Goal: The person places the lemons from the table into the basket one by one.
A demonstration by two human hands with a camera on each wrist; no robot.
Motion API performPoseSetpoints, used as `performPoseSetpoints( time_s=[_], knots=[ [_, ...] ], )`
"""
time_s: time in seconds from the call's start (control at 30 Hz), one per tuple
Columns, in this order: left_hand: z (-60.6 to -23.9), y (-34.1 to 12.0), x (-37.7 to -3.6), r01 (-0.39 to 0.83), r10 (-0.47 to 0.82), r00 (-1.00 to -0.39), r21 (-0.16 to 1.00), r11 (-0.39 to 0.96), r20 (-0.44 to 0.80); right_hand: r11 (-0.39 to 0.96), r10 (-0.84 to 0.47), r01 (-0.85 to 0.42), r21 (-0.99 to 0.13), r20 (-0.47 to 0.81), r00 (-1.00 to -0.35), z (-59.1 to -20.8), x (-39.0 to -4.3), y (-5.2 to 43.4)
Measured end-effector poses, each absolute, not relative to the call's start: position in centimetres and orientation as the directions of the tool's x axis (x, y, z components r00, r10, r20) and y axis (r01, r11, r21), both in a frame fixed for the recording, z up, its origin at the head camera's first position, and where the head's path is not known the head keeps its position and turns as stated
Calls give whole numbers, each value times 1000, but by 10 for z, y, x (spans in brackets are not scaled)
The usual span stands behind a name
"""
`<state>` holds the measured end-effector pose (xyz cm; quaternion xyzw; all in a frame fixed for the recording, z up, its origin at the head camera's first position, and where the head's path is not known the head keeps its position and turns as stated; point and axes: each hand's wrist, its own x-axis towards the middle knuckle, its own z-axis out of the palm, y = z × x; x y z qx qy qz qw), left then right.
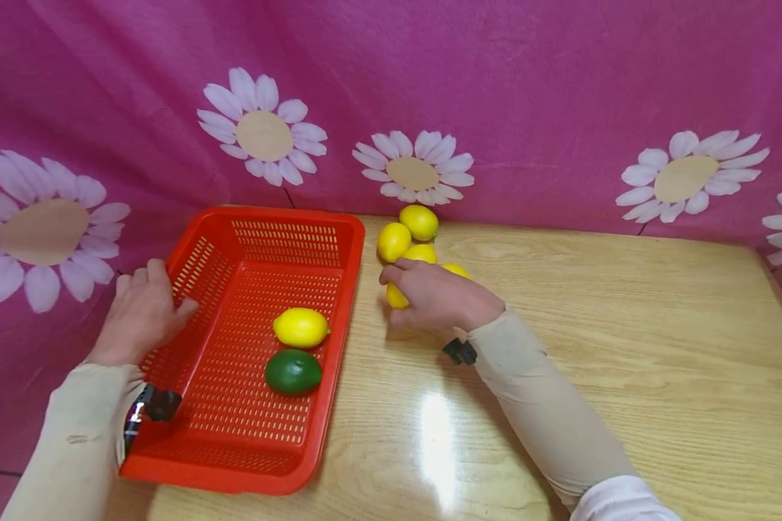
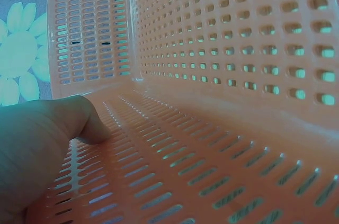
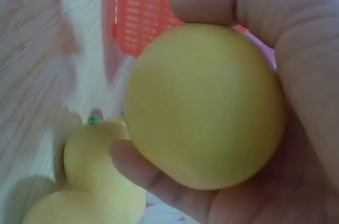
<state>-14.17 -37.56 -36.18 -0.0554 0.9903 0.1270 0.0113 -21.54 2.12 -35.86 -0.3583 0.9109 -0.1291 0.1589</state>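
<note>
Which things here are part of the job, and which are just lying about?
Probably the job:
- yellow lemon held in the right hand
- red basket, gripped by the left hand
- other lemons beside the basket
- lemon inside and green fruit, in the basket

Probably just around it:
- pink flowery cloth
- wooden table

A flat, shiny counter [image 1: 625, 347] with a light brown wood look is marked with thin wavy lines. On its left side, a big red plastic basket [image 1: 228, 479], shaped like a box and dotted with little holes, is set down. Beside it, near the back, smooth, round yellow lemons [image 1: 419, 222] are bunched together, some partly hidden.
</note>
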Motion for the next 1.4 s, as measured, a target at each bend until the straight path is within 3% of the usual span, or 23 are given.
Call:
performPoseSetpoints(
  time_s=[0.73, 1.4],
  knots=[
    [-361, -376, -139, -142, -128, -990, 281, 949, -68, 679, -694, -654, -332, 1, -720, -346, -207, 21],
    [-363, -375, -141, -113, -106, -994, 261, 959, -38, 592, -726, -747, -303, 202, -657, -340, -203, 18]
  ],
)
